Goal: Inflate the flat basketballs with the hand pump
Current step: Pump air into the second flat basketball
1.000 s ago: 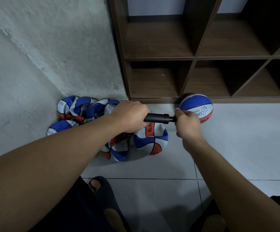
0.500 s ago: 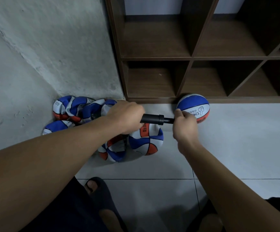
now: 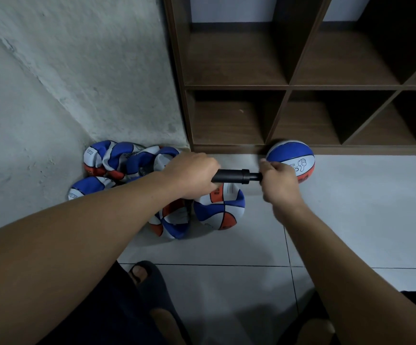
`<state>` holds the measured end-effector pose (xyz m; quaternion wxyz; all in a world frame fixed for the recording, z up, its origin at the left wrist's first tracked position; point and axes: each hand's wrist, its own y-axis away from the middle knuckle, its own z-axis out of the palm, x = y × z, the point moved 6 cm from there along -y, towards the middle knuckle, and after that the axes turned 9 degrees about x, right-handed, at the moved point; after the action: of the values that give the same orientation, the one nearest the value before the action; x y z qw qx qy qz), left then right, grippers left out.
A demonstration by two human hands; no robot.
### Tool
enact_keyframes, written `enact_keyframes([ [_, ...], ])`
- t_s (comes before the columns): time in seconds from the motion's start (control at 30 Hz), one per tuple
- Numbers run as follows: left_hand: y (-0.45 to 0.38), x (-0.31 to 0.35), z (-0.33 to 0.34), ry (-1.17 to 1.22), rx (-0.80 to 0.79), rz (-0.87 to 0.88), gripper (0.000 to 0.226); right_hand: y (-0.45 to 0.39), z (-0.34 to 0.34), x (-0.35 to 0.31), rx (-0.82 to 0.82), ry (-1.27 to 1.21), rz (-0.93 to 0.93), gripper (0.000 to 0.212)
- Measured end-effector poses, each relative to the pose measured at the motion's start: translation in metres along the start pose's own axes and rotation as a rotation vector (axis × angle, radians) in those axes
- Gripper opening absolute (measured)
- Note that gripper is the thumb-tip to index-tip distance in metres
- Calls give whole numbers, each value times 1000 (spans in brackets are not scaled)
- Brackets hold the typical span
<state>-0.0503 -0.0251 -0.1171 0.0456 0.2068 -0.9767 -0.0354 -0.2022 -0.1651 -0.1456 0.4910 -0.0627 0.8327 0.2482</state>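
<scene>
Holding the pump (image 3: 234,176) level across the middle of the frame, I have my left hand (image 3: 192,176) curled tight round its black barrel, fingers wrapped fully about it. My right hand (image 3: 278,183) is closed on the other end, where a thinner black rod comes out past a collar; what the fingers pinch there is hidden by the hand itself, which is slightly blurred.

Just beyond my right hand, right of centre, sits a round ball (image 3: 292,159) on the floor (image 3: 366,207), against the foot of the shelf (image 3: 286,85). It is full and smooth, blue on top with white and orange panels and dark print on the white. I cannot see whether the pump's tip is in it.

Below the pump lie two flat balls (image 3: 218,211), crumpled and folded in on themselves, in the same blue, white and orange. More flat ones are piled (image 3: 117,158) in the corner at centre left, touching the wall (image 3: 77,70).

At the bottom edge my foot is in a dark slipper (image 3: 152,277).
</scene>
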Motion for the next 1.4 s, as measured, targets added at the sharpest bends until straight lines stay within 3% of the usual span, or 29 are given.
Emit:
enact_keyframes([
  [0.17, 0, -33, 1, -18, 24, -48, 28, -37, -42, 14, 134, -79, 160, 19],
  [0.3, 1, -26, 8, -21, -7, -71, 30, -30, -33, 20, 135, -52, 153, 21],
  [0.53, 4, 0, 4, -9, -54, -93, 24, 7, 2, 10, 22, 22, -23, 29],
  [0.7, 10, 14, 9, 25, -106, -90, 23, 21, 17, 9, -69, 62, -3, 31],
  [1.03, 4, 4, 6, 14, -39, -31, 27, 4, 11, 14, -175, -17, 101, 30],
  [1.23, 7, -36, 11, 14, -13, -121, 35, -31, -42, 19, -3, -90, 197, 18],
  [1.4, 5, -4, 9, -11, 16, -98, 30, -17, -28, 14, 109, -20, 99, 21],
])
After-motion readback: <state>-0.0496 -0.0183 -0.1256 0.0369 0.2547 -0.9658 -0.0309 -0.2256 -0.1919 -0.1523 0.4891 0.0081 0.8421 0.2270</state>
